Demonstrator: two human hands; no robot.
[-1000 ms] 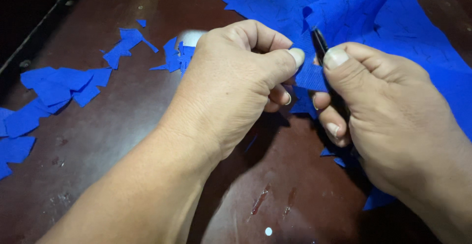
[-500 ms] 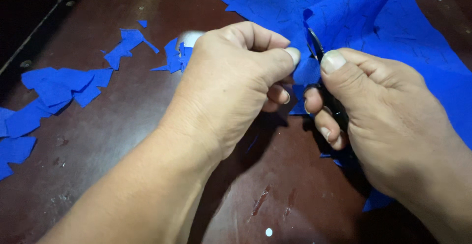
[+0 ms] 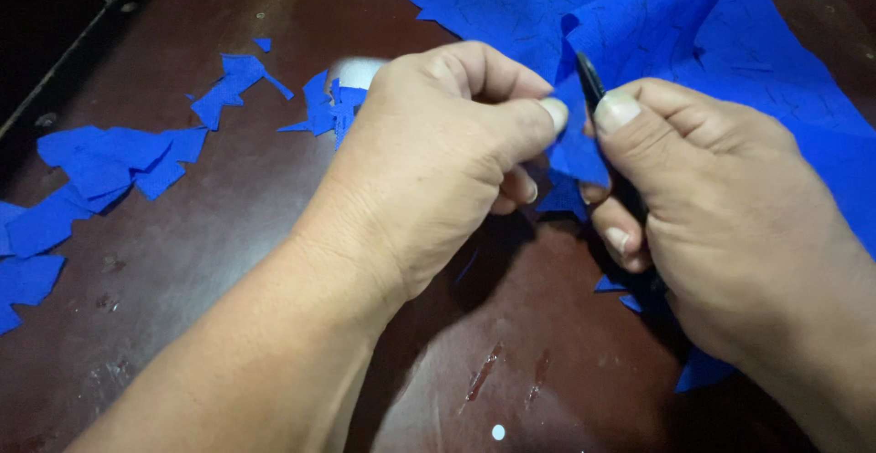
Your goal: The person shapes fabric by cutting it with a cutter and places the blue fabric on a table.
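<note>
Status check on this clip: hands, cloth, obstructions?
Left hand pinching blue fabric edge. Right hand gripping black scissors, blades at the fabric. Blue scraps left on dark table; nothing blocking.

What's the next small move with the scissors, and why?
Probably close the scissors a little further along the blue fabric: the left hand pinches the fabric edge taut beside the blades, and the right hand holds them against the fold.

Left hand (image 3: pixel 429 161): bare, no glove, no ring seen. Forearm bare, no sleeve in view, fine hairs. Nails short, pale, trimmed. Right hand (image 3: pixel 730 225): bare, no ring or watch seen, creased knuckles, short nails.
</note>
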